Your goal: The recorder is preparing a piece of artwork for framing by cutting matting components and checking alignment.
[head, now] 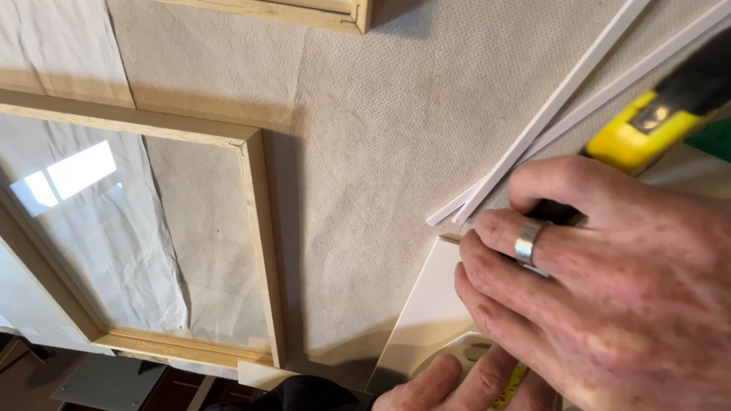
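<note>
My right hand (609,289) fills the lower right, with a silver ring on one finger. It is closed round a yellow and black utility knife (647,125) whose handle sticks out toward the upper right; the blade is hidden under the fingers. The fingertips sit at the top corner of a white board (426,304). Only the fingertips of my left hand (449,384) show at the bottom edge, lying on the board beside a pale curved object (472,348) and a strip of yellow measuring tape (515,384). What that hand grips is hidden.
Two thin white strips (563,99) run diagonally from the upper right toward the board. A light wooden frame with a glass pane (263,228) lies at the left on a beige cloth (365,152). Another wooden frame corner (335,14) shows at the top, something green (716,141) at the right edge.
</note>
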